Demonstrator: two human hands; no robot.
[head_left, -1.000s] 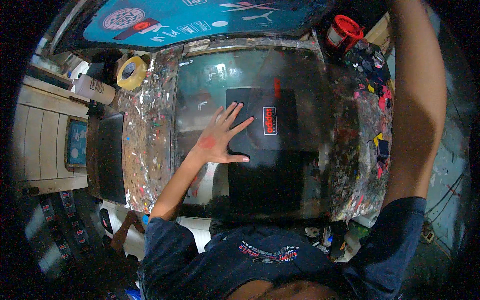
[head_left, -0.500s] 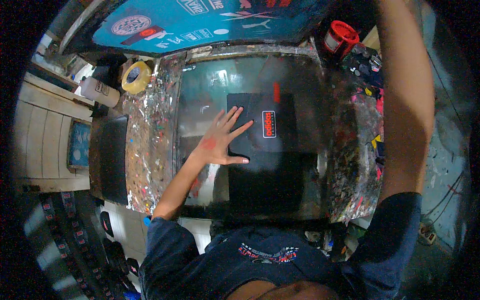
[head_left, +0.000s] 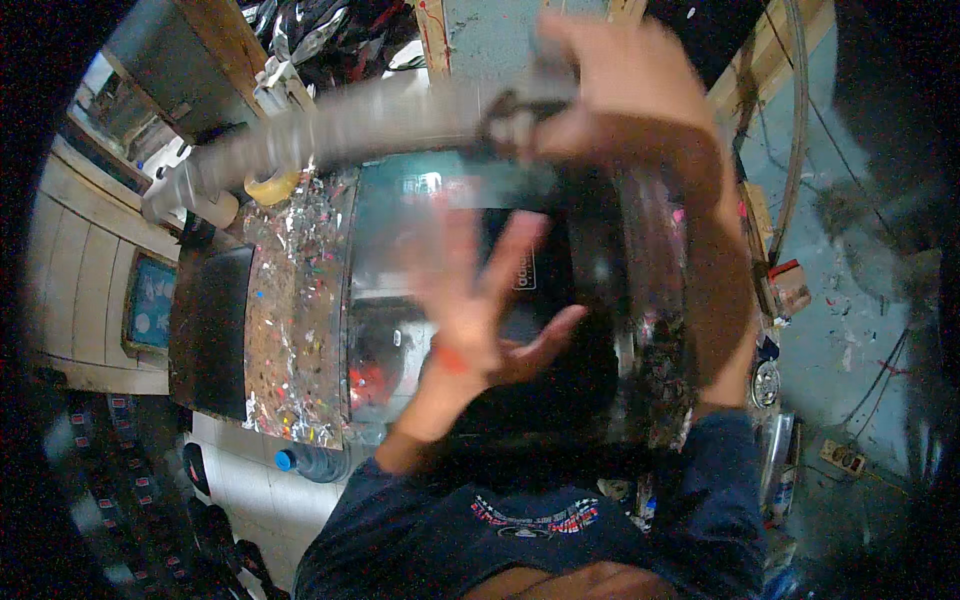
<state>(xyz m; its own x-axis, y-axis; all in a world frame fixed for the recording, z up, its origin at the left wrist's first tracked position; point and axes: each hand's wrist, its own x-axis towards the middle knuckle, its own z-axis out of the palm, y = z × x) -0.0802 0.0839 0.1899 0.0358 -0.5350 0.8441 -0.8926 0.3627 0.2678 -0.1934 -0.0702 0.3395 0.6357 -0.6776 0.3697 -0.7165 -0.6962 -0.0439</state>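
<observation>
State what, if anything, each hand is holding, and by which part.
The left hand, spread open, holds nothing. The right hand is at the right end of the blurred grey bar; whether it grips it cannot be told.

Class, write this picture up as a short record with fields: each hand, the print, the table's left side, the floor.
Left hand: blurred, fingers spread, over the black sheet; contact unclear
Right hand: blurred, at the right end of a long greyish bar; grip unclear
Print: on the sheet, partly hidden by fingers
Table's left side: yellow tape roll
Floor, left: clear bottle with blue cap
</observation>
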